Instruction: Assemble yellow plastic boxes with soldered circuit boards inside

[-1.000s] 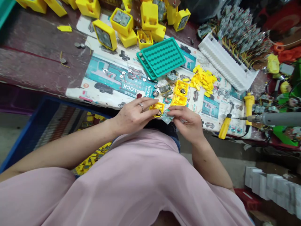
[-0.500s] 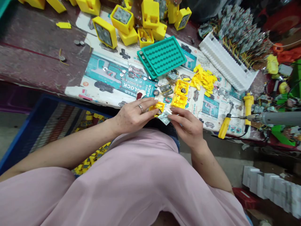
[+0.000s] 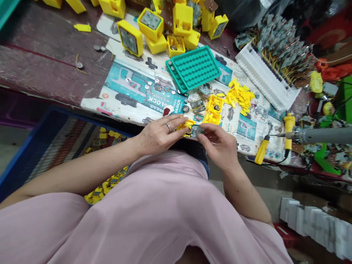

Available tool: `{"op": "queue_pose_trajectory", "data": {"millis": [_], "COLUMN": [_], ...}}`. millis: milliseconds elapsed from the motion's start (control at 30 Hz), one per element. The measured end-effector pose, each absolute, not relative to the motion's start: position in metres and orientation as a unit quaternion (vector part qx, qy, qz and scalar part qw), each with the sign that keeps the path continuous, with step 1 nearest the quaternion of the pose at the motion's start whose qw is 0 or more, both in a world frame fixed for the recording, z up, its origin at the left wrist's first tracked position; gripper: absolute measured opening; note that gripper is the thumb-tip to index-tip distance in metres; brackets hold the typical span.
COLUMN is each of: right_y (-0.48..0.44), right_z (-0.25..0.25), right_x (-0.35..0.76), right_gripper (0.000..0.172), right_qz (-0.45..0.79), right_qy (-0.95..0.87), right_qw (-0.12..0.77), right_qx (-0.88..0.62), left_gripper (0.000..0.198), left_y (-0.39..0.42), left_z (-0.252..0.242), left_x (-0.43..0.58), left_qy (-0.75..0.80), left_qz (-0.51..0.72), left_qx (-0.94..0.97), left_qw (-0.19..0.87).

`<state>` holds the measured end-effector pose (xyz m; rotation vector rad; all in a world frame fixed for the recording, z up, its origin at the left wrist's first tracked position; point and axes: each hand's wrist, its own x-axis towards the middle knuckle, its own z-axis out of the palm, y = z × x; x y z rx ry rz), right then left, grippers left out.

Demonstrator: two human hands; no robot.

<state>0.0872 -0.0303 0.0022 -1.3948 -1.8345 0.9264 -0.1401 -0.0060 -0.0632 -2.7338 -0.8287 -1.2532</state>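
Note:
My left hand [image 3: 162,132], with a ring on one finger, is closed on a small yellow plastic housing [image 3: 181,125] at the table's front edge. Some metal shows inside that housing. Close by on the right, my right hand [image 3: 218,141] pinches a small grey-green translucent panel [image 3: 197,130] against the housing's right side. Whether the panel sits in the housing or only touches it I cannot tell. Just beyond the hands lie two more open yellow housings [image 3: 215,104], a dark rectangular panel [image 3: 198,106] and a round metal part [image 3: 186,109].
Behind stand a teal ridged tray [image 3: 196,68] and several larger yellow boxes [image 3: 183,18]. To the right are a pile of yellow pieces [image 3: 240,96], a white rack [image 3: 266,75] of wired boards, a yellow-handled screwdriver [image 3: 262,149] and a soldering iron [image 3: 319,135]. A blue crate [image 3: 35,143] stands below left.
My right hand has brought the panel up and turned it, closer against the yellow housing. My left hand keeps its hold. The whole view has shifted slightly.

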Motion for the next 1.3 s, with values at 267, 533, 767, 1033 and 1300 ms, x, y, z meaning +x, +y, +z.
{"op": "queue_pose_trajectory", "data": {"millis": [267, 533, 767, 1033, 1300], "right_y": [-0.003, 0.008, 0.005, 0.002, -0.004], "right_z": [0.001, -0.002, 0.007, 0.005, 0.005], "right_x": [0.08, 0.07, 0.075, 0.088, 0.082], "right_gripper": [0.028, 0.021, 0.015, 0.036, 0.022], "right_qz": [0.484, 0.282, 0.256, 0.196, 0.213], "right_qy": [-0.66, -0.794, -0.828, -0.879, -0.848], "right_qw": [0.317, 0.28, 0.267, 0.218, 0.257], "right_qx": [-0.479, -0.46, -0.421, -0.376, -0.412], "left_gripper": [0.014, 0.015, 0.014, 0.013, 0.024], "left_y": [-0.006, -0.008, -0.007, -0.007, -0.009], "left_z": [-0.06, -0.057, -0.059, -0.059, -0.073], "left_x": [-0.14, -0.144, -0.143, -0.143, -0.145], "left_qy": [-0.28, -0.3, -0.307, -0.301, -0.304], "left_qz": [-0.393, -0.377, -0.384, -0.411, -0.423], "left_qx": [-0.875, -0.874, -0.869, -0.86, -0.854], "left_qw": [0.04, 0.062, 0.05, 0.039, 0.011]}}
